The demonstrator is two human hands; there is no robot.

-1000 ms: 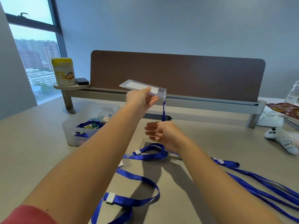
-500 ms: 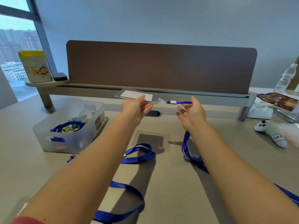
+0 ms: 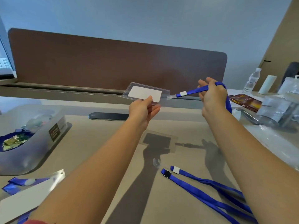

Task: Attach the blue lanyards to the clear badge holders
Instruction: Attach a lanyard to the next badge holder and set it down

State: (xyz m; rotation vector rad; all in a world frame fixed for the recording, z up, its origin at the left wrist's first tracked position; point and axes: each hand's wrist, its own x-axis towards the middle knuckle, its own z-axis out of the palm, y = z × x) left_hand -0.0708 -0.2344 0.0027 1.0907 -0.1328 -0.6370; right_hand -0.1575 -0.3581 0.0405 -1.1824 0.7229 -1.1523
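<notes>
My left hand [image 3: 143, 109] pinches the near edge of a clear badge holder [image 3: 145, 93] with a white card inside, held flat above the desk. My right hand [image 3: 212, 96] grips a blue lanyard [image 3: 193, 92]; its clear end strap reaches the holder's right end. The strap runs over my right hand and hangs behind the wrist. A second blue lanyard [image 3: 203, 189] lies on the desk at lower right, with a black clip and a white clasp at its ends. Another badge holder [image 3: 30, 196] with a blue strap lies at lower left.
A translucent plastic bin [image 3: 38, 139] with blue straps and small items stands at the left. A brown divider panel [image 3: 113, 67] runs along the back. A water bottle [image 3: 252, 81], a white roll [image 3: 267, 84], a snack packet [image 3: 244, 101] and plastic bags [image 3: 278, 110] crowd the right.
The view swung right and closer. My right hand drew the lanyard out to the right, away from the holder. My left hand tilted the holder so its card faces me.
</notes>
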